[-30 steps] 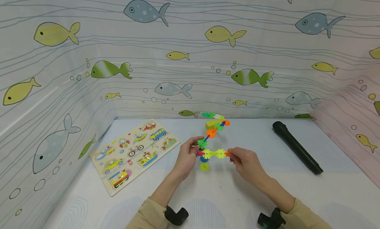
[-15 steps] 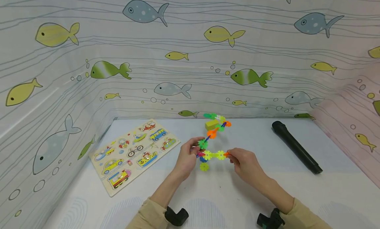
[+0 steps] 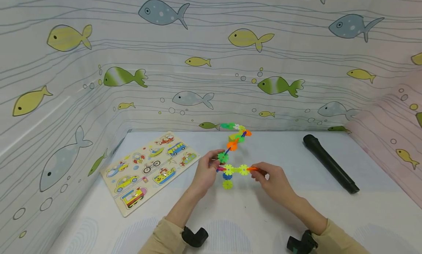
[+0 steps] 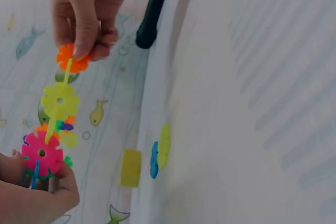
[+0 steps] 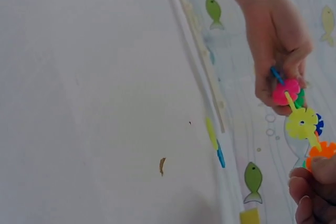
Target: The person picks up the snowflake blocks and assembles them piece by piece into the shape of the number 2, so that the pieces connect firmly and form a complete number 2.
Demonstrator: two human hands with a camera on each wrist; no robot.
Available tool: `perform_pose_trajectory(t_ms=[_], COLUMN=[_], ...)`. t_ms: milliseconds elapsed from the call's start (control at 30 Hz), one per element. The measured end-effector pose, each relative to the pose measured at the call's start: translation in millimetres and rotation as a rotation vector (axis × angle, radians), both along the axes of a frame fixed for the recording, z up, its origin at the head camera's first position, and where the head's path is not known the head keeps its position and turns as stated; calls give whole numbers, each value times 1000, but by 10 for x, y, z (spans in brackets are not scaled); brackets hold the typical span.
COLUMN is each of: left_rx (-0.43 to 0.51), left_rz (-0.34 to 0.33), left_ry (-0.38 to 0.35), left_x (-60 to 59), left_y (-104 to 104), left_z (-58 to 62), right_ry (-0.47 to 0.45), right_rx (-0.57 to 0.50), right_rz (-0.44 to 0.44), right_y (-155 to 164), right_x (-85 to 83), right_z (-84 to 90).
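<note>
Furthest left on the white desk (image 3: 82, 224) lies a wooden vehicle puzzle board (image 3: 150, 170), flat and well apart from the hands. Next comes the left hand (image 3: 206, 173), its grip pinching the pink disc end of a chain of snowflake discs (image 3: 232, 155), with thumb and fingers curled round it; from the left wrist view the hand is cut off at the frame's lower corner, so only the fingertips (image 4: 63, 179) show. The chain is held above the desk between the two hands, and from the left hand a longer branch climbs up and back toward the fish-patterned wall (image 3: 197, 45). Its far discs overlap each other and partly hide a yellow block (image 3: 233, 137), so how many pieces it has is hard to tell. A blue and a lime disc hang below the held row. The right hand (image 3: 275, 180) pinches the orange disc (image 3: 252, 169) at the row's other end; in the right wrist view only its fingertips (image 5: 310, 192) enter the frame. Far right lies a black microphone (image 3: 329, 162), apart from everything.
</note>
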State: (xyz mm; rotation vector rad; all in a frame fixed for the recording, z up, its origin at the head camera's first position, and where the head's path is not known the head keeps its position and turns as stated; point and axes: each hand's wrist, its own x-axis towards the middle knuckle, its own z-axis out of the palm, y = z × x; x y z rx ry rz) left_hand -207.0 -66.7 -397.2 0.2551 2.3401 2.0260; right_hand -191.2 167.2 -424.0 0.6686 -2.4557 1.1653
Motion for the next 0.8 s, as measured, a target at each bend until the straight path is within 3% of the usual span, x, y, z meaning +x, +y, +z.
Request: perform_pose_trajectory(t_ms=[133, 367, 800], left_rx=[29, 99, 49], left_rz=[-17, -87, -71], left_ry=[-33, -49, 13], left_x=[0, 24, 50], left_y=[2, 17, 52], left_z=[11, 11, 3], right_ry=[-89, -80, -124], right_rx=[-40, -63, -90], right_rz=[4, 41, 35], right_y=[10, 23, 12], right_x=[-6, -7, 8], right_z=[-2, 8, 53])
